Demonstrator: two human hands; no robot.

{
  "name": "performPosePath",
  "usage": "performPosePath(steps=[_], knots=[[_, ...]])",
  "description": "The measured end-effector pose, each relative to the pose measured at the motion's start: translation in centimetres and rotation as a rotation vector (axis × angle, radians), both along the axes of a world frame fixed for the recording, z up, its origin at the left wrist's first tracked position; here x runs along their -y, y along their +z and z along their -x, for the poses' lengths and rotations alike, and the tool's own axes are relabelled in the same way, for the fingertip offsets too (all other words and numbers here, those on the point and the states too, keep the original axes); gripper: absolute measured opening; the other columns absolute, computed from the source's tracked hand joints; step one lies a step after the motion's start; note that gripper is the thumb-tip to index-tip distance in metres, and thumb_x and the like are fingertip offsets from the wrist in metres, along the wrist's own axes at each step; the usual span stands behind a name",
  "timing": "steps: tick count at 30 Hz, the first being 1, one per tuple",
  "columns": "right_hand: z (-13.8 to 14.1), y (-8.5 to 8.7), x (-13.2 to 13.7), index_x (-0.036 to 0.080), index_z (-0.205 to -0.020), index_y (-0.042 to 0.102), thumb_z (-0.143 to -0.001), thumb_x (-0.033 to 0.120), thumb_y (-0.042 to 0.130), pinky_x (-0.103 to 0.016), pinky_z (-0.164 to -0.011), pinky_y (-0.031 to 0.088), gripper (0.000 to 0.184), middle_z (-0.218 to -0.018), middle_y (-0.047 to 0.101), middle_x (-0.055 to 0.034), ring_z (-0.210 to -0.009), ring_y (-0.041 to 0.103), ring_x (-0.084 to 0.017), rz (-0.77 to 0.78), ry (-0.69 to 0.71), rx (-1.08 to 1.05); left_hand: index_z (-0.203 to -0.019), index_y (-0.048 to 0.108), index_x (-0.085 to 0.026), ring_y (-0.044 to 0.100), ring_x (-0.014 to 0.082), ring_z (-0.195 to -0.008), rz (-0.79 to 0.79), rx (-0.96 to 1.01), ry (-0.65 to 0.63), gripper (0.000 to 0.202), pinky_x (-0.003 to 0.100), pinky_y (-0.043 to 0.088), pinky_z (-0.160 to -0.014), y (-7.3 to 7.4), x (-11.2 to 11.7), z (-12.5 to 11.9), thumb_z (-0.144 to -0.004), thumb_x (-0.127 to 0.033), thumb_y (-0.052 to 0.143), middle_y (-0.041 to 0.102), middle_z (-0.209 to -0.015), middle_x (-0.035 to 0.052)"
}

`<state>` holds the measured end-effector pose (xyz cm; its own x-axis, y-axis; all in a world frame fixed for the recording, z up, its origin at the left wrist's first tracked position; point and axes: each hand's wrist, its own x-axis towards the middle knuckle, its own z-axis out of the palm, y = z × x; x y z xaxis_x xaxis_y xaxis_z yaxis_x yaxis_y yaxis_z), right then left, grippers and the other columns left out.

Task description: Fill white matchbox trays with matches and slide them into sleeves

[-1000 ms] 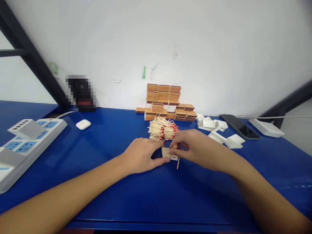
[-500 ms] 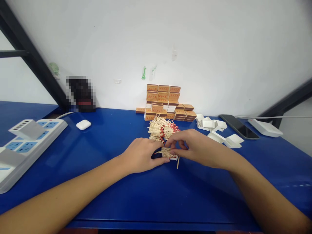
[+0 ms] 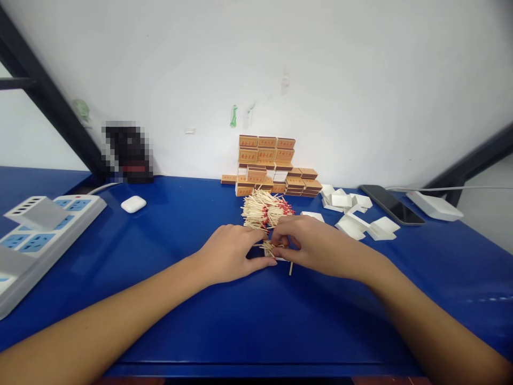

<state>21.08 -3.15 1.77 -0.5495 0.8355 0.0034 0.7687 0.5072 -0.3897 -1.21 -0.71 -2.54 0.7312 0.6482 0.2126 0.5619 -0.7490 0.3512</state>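
Observation:
Between my hands lies a small white matchbox tray (image 3: 282,259) with matches (image 3: 267,246) in it, some sticking out over its left end. My left hand (image 3: 226,254) steadies the tray, thumb at the near side and forefinger at the far side. The fingers of my right hand (image 3: 315,243) are bent down into the tray, pinched on matches there; their tips partly hide the contents. Right behind sits a heap of red-tipped matches (image 3: 260,209). One loose match (image 3: 290,269) lies on the table just in front of the tray.
Orange matchboxes (image 3: 256,155) stand stacked against the wall. White empty trays (image 3: 352,226) and a phone (image 3: 390,205) lie at the right, near a white box (image 3: 435,206). To the left are a white earbud case (image 3: 133,204) and a power strip (image 3: 52,238) on the blue table (image 3: 256,331).
My right hand has shifted slightly left and its fingers have moved further over the matches in the tray. The left hand keeps its place, while the view has shifted slightly.

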Motion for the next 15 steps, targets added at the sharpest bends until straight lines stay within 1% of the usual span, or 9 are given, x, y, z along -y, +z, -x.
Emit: performPosePath(steps=[5,10,15], knots=[[-0.22,0.50,0.02,0.020,-0.082,0.069,-0.091,0.021,0.065,-0.028,-0.064,0.039,0.010,-0.080,0.070,-0.0012,-0.072,0.058,-0.015,-0.007,-0.012,0.015,-0.114,0.071,-0.022,0.064,0.0184,-0.068,0.010,-0.031,0.008,0.045,0.029,0.037,-0.058,0.29,0.05,0.05,-0.094,-0.061,0.065,0.068,-0.076,0.0005],[-0.34,0.86,0.10,0.020,-0.081,0.068,-0.089,0.021,0.067,-0.028,-0.062,0.037,0.008,-0.078,0.068,-0.0011,-0.071,0.057,-0.015,0.001,-0.019,-0.001,-0.113,0.073,-0.023,0.062,0.0168,-0.064,0.050,-0.032,0.006,0.043,0.028,0.036,-0.057,0.68,-0.19,0.20,-0.093,-0.059,0.067,0.067,-0.073,-0.0004],[-0.28,0.86,0.00,0.021,-0.086,0.070,-0.091,0.021,0.066,-0.028,-0.066,0.040,0.007,-0.086,0.070,-0.0020,-0.076,0.059,-0.016,0.023,0.009,0.000,-0.110,0.075,-0.024,0.058,0.0154,-0.060,0.072,-0.037,0.012,0.042,0.027,0.035,-0.057,0.92,-0.49,0.36,-0.091,-0.061,0.070,0.064,-0.068,-0.0018]])
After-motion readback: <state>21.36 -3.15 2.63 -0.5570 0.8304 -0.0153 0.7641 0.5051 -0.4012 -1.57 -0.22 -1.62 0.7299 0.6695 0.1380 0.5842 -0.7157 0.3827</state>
